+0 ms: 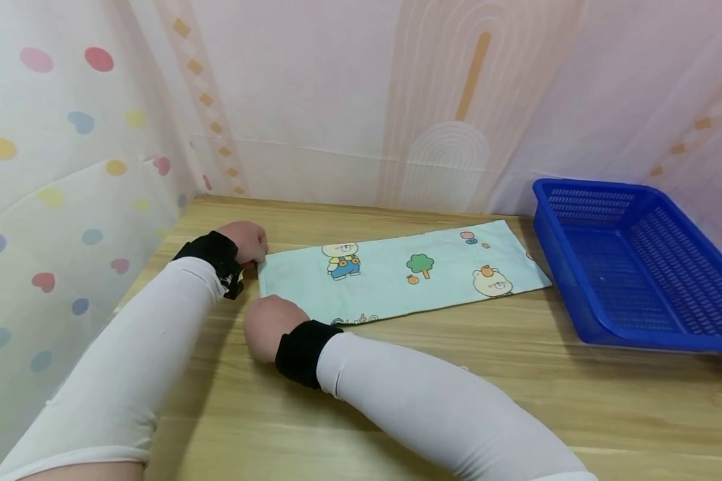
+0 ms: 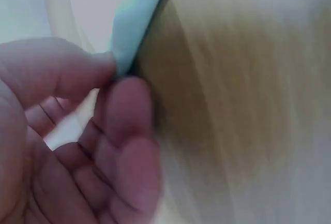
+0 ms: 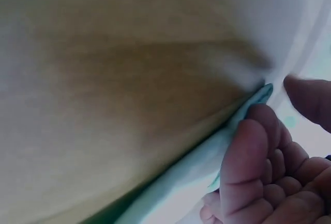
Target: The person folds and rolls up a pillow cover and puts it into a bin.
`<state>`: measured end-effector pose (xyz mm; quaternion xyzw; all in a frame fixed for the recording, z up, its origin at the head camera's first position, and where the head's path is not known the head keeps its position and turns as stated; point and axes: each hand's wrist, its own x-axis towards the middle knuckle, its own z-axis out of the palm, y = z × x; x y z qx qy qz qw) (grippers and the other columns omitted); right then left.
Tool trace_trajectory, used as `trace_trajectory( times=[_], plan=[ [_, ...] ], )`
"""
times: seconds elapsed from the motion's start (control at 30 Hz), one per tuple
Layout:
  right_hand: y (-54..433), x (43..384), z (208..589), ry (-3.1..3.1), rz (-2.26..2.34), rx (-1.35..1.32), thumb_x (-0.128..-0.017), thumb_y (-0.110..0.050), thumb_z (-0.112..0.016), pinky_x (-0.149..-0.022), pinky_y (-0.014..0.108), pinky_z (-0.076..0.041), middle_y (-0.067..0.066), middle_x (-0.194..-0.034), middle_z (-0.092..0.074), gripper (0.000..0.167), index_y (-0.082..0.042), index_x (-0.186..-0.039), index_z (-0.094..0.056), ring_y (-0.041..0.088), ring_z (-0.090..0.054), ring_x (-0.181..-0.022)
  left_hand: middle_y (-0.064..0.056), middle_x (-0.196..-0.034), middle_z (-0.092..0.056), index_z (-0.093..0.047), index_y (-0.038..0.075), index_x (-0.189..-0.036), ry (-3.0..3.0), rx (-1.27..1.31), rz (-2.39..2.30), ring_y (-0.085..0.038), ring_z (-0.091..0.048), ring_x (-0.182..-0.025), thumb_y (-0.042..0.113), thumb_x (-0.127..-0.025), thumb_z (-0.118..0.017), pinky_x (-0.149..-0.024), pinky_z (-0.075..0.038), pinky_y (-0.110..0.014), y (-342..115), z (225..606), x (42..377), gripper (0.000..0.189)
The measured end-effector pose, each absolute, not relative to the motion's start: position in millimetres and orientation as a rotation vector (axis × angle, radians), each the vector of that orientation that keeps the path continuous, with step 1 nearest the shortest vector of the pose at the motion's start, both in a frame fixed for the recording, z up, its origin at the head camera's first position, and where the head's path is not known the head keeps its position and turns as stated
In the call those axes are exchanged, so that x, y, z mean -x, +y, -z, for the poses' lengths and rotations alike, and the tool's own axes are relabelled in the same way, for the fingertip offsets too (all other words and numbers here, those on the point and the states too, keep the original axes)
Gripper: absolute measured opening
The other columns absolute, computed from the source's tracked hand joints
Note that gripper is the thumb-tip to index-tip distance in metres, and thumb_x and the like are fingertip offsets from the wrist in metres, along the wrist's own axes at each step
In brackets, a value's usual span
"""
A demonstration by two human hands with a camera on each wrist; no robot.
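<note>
A light blue cloth [image 1: 385, 277], printed with bears, a tree and oranges, lies folded into a long strip on the wooden table. My left hand [image 1: 245, 242] is at its far left corner; in the left wrist view the thumb and forefinger pinch the cloth's tip [image 2: 132, 32]. At the near left corner is my right hand [image 1: 272, 326]. The right wrist view has its fingers [image 3: 245, 154] against the cloth edge [image 3: 207, 162], with the thumb [image 3: 310, 97] held apart from them. Much of the right hand's fingers is hidden in the head view.
A blue plastic basket [image 1: 602, 267] with perforated sides stands to the right of the cloth's far end. The wooden table [image 1: 265, 427] runs back to a patterned curtain [image 1: 337, 100], and a dotted curtain [image 1: 66, 220] hangs along the left side.
</note>
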<state>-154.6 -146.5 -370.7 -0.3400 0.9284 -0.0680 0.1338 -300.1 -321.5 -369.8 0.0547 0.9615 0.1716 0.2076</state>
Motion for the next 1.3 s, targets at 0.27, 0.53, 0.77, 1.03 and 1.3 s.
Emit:
trace_trajectory(
  times=[0.27,0.53,0.77,1.03,1.3],
  plan=[
    [-146,159,372,2.698,0.224,0.958,-0.103,-0.017,-0.062,-0.056,0.022,-0.049,-0.006,-0.075,-0.064,0.032,-0.019,-0.071,-0.064,0.007,-0.057,-0.063,-0.002,-0.074,-0.065,-0.072,0.009,-0.093,2.678,-0.254,-0.513,-0.019,-0.056,-0.063,0.013,-0.094,-0.066,-0.058,-0.046,-0.031,-331,370,298,0.007],
    [-144,158,371,2.668,0.268,0.933,-0.101,-0.017,-0.063,-0.057,0.022,-0.048,-0.007,-0.076,-0.062,0.030,-0.018,-0.071,-0.064,0.009,-0.057,-0.065,-0.001,-0.093,-0.073,-0.080,0.011,-0.107,2.687,-0.335,-0.483,-0.021,-0.059,-0.083,0.005,-0.091,-0.071,-0.069,-0.049,-0.032,-348,371,297,0.019],
    [-140,160,369,2.612,0.302,0.876,-0.099,-0.017,-0.067,-0.053,0.023,-0.043,-0.006,-0.078,-0.058,0.030,-0.016,-0.069,-0.063,0.013,-0.054,-0.065,-0.002,-0.100,-0.075,-0.081,0.016,-0.101,2.743,-0.347,-0.408,-0.025,-0.059,-0.092,0.013,-0.096,-0.074,-0.082,-0.047,-0.035,-347,373,295,0.009],
    [-135,162,367,2.581,0.307,0.854,-0.102,-0.018,-0.063,-0.056,0.022,-0.042,-0.004,-0.078,-0.055,0.034,-0.015,-0.068,-0.059,0.013,-0.052,-0.066,-0.001,-0.086,-0.062,-0.071,0.016,-0.090,2.700,-0.433,-0.121,-0.021,-0.055,-0.083,0.012,-0.100,-0.066,-0.075,-0.045,-0.033,-324,362,298,0.012],
    [-130,165,363,2.595,0.295,0.831,-0.103,-0.017,-0.060,-0.059,0.022,-0.046,-0.004,-0.083,-0.059,0.029,-0.015,-0.074,-0.063,0.013,-0.054,-0.068,0.005,-0.066,-0.047,-0.059,0.015,-0.068,2.675,-0.425,0.058,-0.015,-0.045,-0.067,0.002,-0.082,-0.057,-0.063,-0.037,-0.028,-293,340,292,0.019]
  ],
)
